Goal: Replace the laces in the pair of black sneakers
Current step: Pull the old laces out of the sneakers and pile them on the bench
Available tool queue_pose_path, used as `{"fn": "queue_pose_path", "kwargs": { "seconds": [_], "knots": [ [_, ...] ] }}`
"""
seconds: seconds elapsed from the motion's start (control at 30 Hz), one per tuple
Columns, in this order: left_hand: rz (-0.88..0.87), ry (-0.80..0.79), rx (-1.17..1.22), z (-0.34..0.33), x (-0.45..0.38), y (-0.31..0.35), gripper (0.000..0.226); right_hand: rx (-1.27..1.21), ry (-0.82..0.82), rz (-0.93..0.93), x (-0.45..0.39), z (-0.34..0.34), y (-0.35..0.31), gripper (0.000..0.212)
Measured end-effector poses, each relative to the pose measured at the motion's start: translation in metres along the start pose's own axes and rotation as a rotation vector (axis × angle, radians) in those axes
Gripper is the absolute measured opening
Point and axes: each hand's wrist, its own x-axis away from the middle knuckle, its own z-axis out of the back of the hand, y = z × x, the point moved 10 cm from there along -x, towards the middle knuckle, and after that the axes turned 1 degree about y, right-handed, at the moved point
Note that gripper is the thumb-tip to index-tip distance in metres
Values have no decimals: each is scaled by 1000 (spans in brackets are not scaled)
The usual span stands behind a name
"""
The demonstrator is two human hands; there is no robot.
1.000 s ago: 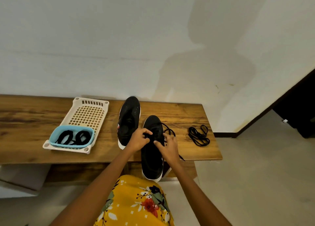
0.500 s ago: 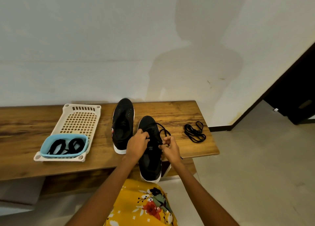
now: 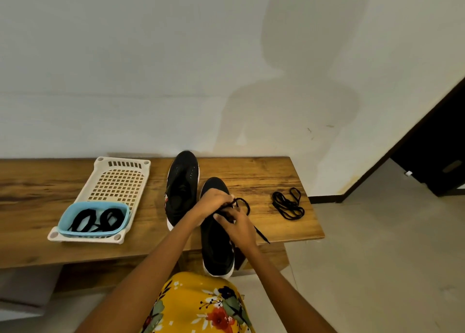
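Note:
Two black sneakers with white soles lie on a wooden bench [image 3: 264, 171]. The left sneaker [image 3: 182, 187] lies unlaced, toe to the wall. The right sneaker [image 3: 216, 247] overhangs the bench's front edge. My left hand [image 3: 214, 200] and my right hand [image 3: 237, 225] meet over its lacing area, and both pinch its black lace [image 3: 245, 205], which loops to the right with one end trailing toward the front edge. A loose bundle of black laces [image 3: 288, 204] lies further right.
A white perforated tray [image 3: 118, 179] sits at the left, with a light blue bowl [image 3: 66, 222] holding coiled black laces at its near end. A white wall stands behind the bench. A dark doorway [image 3: 437, 156] opens at the right. My yellow floral garment [image 3: 201, 307] fills the bottom.
My hands have drawn closer together over the right sneaker, and the lace loop has been pulled up to the right. The camera has shifted slightly; the shoes stay put.

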Motion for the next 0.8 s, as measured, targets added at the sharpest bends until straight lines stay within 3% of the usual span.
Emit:
{"fn": "queue_pose_path", "kwargs": {
  "seconds": [0.1, 0.2, 0.27, 0.37, 0.47, 0.53, 0.6, 0.7, 0.8],
  "knots": [
    [-32, 8, 0, 0, 5, -9, 36, -243, 42, -107, -5, -3, 6, 20],
    [-110, 91, -177, 8, 7, -7, 41, -236, 40, -99, -16, -2, -6, 31],
    [-85, 133, -159, 18, 5, -12, 39, -316, 71, -155, -30, 14, -13, 32],
    [-53, 71, -87, 24, 3, -19, 30, -755, 180, -452, -46, 46, 4, 21],
    [-131, -14, -341, 17, 7, -11, 9, -1029, 170, -595, -38, 44, 14, 20],
    [-186, 0, -517, 14, 7, -4, 6, -1003, 136, -532, -31, 32, 19, 23],
    [-227, 36, -499, 17, 7, 10, 7, -978, 27, -421, -20, 12, 16, 24],
    [-273, 95, -214, 27, 13, 42, 11, -890, -171, -283, -1, -25, 10, 25],
    [-305, 60, -7, 23, 19, 80, 9, -734, -126, -191, 3, -33, 7, 23]
  ]
}}
